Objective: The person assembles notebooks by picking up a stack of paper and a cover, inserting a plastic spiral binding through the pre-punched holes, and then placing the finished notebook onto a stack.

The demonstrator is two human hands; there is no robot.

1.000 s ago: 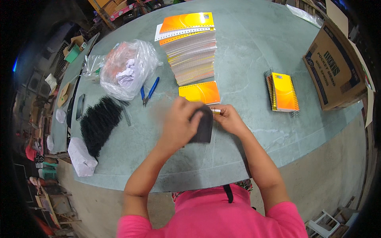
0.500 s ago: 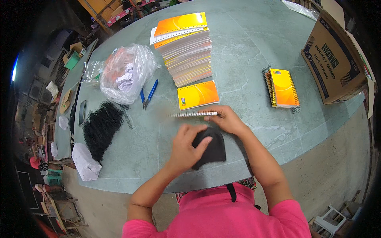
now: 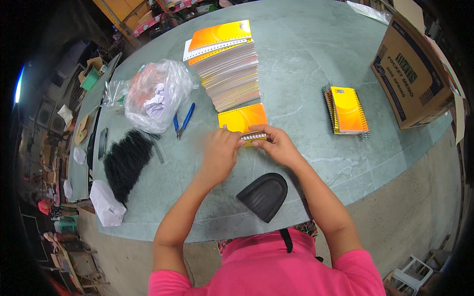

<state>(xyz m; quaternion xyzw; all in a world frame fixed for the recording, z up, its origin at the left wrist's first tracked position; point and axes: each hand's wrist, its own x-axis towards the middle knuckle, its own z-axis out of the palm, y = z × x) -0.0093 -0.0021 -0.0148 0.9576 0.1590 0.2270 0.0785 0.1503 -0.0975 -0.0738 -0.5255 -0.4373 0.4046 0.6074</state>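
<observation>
Between my two hands is a small memo pad (image 3: 254,136), its edge of punched holes toward me. My right hand (image 3: 279,145) pinches its right end, with the thumb in front. At its left end my left hand (image 3: 221,152) has its fingers closed on the pad. Just beyond lies a memo pad with a yellow-orange cover (image 3: 243,117), partly hidden by my fingers. A tall leaning stack of punched memo pads (image 3: 229,74) rises behind it. Near my body lies a black rounded, ridged piece (image 3: 264,197), touched by neither hand.
Blue-handled cutters (image 3: 183,121) lie left of the stack, beside a clear plastic bag (image 3: 158,96) with paper scraps. Further left are a heap of black spiral coils (image 3: 128,165) and a white wrapped bundle (image 3: 107,203). Coil-bound memo pads (image 3: 349,111) and a cardboard box (image 3: 412,74) stand right.
My left hand has left the black piece and moved up to the pad. The black piece has turned and lies slightly nearer me. The held pad shifted slightly.
</observation>
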